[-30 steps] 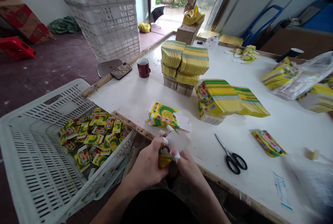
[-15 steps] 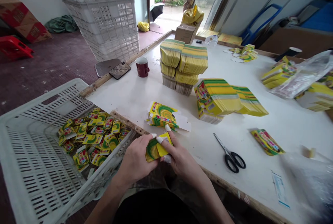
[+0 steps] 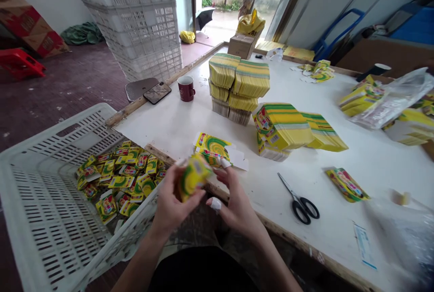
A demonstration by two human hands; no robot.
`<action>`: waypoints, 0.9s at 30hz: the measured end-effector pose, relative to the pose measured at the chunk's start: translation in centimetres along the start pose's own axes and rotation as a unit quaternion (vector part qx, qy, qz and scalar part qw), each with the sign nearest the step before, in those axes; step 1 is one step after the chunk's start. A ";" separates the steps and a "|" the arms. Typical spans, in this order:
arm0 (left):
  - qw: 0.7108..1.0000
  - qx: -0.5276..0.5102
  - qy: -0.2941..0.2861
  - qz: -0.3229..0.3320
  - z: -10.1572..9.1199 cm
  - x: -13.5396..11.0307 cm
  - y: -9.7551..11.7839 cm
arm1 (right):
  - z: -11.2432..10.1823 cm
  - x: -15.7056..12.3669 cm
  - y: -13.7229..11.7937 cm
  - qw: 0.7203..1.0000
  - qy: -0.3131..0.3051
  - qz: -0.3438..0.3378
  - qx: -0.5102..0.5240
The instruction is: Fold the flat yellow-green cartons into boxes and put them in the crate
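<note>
My left hand (image 3: 169, 208) is closed around a small yellow-and-green carton (image 3: 195, 176), which is blurred by motion at the table's front edge. Beside it my right hand (image 3: 235, 199) has its thumb and fingers apart and holds nothing. White wrapping covers its thumb tip and a fingertip. Just beyond both hands, a few flat yellow-and-green cartons (image 3: 215, 145) lie on the white table (image 3: 152, 127). To the left stands a pale plastic crate (image 3: 37, 206) with many small filled-looking cartons (image 3: 124, 181) heaped inside.
Stacks of flat cartons (image 3: 252, 77) rise mid-table, with more bundles (image 3: 288, 124) to their right. Black-handled scissors (image 3: 300, 204) and another carton (image 3: 347, 184) lie on the right. A maroon mug (image 3: 186, 89) and a phone (image 3: 158, 92) sit at the left edge. Tall white crates (image 3: 135, 21) stand behind.
My right hand has let go of the carton and moved slightly right, its fingers spreading. My left hand has kept the carton and tilted it up, a little to the left.
</note>
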State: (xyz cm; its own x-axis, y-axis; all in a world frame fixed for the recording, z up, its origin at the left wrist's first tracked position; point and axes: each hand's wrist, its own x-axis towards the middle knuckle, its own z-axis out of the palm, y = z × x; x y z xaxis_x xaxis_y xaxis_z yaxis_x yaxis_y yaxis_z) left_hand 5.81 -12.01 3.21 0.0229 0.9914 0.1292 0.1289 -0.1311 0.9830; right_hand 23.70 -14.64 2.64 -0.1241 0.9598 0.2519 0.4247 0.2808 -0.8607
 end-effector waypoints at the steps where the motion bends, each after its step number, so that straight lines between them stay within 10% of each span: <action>1: 0.992 -0.098 0.076 -0.016 0.0 0.2 -0.2 | -0.3 0.5 0.2 0.999 0.036 0.000 -0.019; 4: 0.910 -0.323 0.241 -0.099 -0.1 1.0 -0.5 | -1.3 2.6 1.2 0.982 0.134 0.014 -0.133; 7: 0.868 -0.378 0.252 -0.201 0.0 1.5 -0.7 | -1.8 4.6 2.7 0.964 0.117 0.038 -0.234; 17: 0.910 -0.375 0.133 -0.118 2.4 0.0 -0.7 | -1.3 4.4 0.7 0.986 0.132 0.064 -0.079; 23: 0.915 -0.383 0.105 -0.063 3.7 0.1 1.6 | 2.2 0.6 -3.0 0.969 -0.074 0.075 0.223; 27: 0.935 -0.315 0.144 -0.075 3.3 -0.2 1.0 | 3.7 -0.6 -3.0 0.954 -0.078 0.098 0.272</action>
State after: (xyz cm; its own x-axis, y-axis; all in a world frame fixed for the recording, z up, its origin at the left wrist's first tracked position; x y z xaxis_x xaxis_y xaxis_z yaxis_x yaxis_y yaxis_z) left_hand 9.18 -12.36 3.74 -0.2277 0.9708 -0.0756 -0.5022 -0.0505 0.8633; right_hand 19.13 -16.11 3.45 -0.2405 0.9702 0.0299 -0.0693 0.0135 -0.9975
